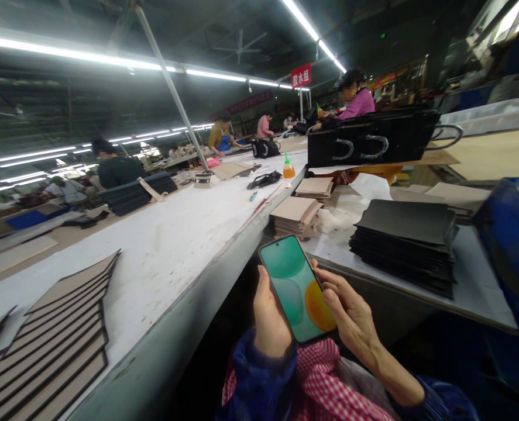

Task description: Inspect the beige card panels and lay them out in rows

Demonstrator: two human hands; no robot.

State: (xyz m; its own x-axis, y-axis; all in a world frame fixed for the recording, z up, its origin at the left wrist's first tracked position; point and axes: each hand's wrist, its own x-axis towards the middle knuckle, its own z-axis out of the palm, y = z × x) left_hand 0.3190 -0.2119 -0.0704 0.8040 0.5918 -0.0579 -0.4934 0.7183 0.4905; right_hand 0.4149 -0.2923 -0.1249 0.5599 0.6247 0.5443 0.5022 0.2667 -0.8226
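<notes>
Holding a smartphone [298,289] in both hands, seen from a head-worn camera looking down over the person's lap. The phone is tilted, its top edge leaning away and to the left, and sits in the dark gap between two work desks, just below their edges. Its lit screen shows a teal and orange pattern. The left hand [268,313] is narrowly closed around the lower left edge, with the palm behind the phone and the thumb side upward. The right hand [351,313] grips the right edge, its bent fingers [329,282] curling over the side, with the wrist angled and the bare forearm running toward the lower right. Blue sleeves [263,374] frame both arms, above a red-and-white gingham cloth [316,380] on the lap. To the left, a long white-topped desk [154,263] carries fanned beige panels with dark edges [52,345]. On the right desk [474,280], a stack of black panels [404,245] lies beside piles of beige board [295,217]. Behind them, black bags with curved handles [373,137] lie near a bottle of orange liquid [288,168]. A co-worker in a pink top [356,104] sits beyond the bags.
</notes>
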